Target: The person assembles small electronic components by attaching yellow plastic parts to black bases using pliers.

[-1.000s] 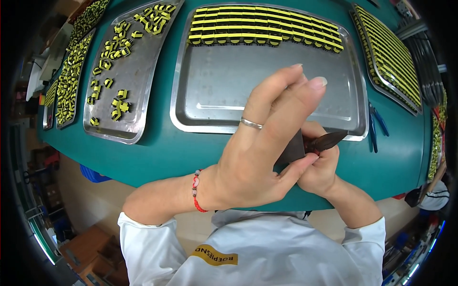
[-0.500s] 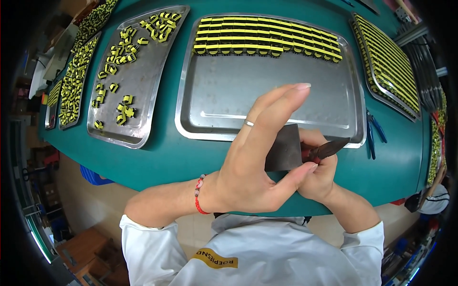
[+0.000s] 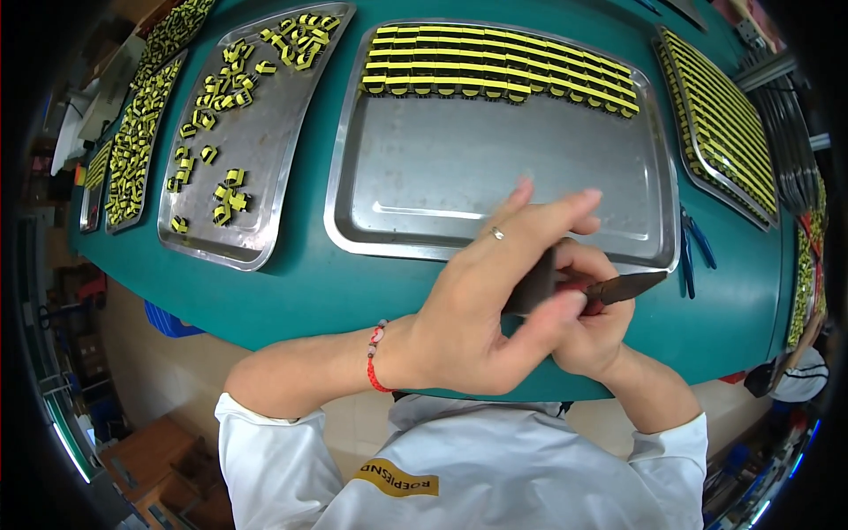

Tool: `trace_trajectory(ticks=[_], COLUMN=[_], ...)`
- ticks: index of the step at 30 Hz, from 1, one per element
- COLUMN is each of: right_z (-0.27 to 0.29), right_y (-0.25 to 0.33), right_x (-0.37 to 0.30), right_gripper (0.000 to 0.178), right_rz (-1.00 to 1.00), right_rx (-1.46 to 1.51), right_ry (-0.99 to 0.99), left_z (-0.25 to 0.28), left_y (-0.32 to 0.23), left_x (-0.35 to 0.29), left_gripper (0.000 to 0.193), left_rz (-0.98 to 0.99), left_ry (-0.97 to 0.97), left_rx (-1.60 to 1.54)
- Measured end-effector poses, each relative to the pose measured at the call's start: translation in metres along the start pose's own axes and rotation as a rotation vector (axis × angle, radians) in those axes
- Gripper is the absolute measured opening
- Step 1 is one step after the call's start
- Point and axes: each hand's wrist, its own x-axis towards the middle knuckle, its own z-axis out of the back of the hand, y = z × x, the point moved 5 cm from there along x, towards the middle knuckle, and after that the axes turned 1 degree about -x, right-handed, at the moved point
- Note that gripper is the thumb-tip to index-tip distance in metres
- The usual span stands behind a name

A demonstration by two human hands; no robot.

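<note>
My left hand [image 3: 486, 305], with a ring and a red bracelet, is raised in front of the large tray's near edge. Its fingers are spread and bent, and the thumb is blurred. In the gap between thumb and fingers a dark flat-faced block [image 3: 531, 287] shows, partly covered; what supports it is hidden. Behind and to the right, my right hand [image 3: 590, 340] is closed around a dark blade-shaped tool [image 3: 629, 287] with a red part at its base. The blade points right.
The large metal tray [image 3: 340, 208] bears rows of yellow-and-black parts [image 3: 495, 66] at its far side. Loose similar parts [image 3: 231, 199] lie in the left tray [image 3: 265, 181]. More filled trays flank these. Blue-handled pliers [image 3: 692, 243] lie at right on the green table [image 3: 291, 309].
My left hand's fingers have bent and dropped toward the right, covering more of the dark block. My right hand has moved slightly right with the tool, whose blade points more level.
</note>
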Motion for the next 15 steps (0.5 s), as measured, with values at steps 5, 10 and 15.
trace_trajectory(ticks=[5, 10, 15], right_z=[-0.002, -0.001, 0.011], right_y=[0.007, 0.02, 0.031], right_x=[0.006, 0.005, 0.007], right_gripper=[0.037, 0.035, 0.057], right_rz=[0.049, -0.058, 0.312], right_rx=[-0.152, -0.16, -0.431], right_ry=[-0.021, -0.009, -0.025], left_z=[-0.005, 0.004, 0.014], left_y=[0.011, 0.012, 0.025], left_x=[0.0, 0.002, 0.003], left_gripper=[0.046, 0.05, 0.055], left_rz=[-0.043, 0.074, 0.341], left_ry=[-0.026, -0.146, -0.182], left_rx=[0.038, 0.139, -0.185])
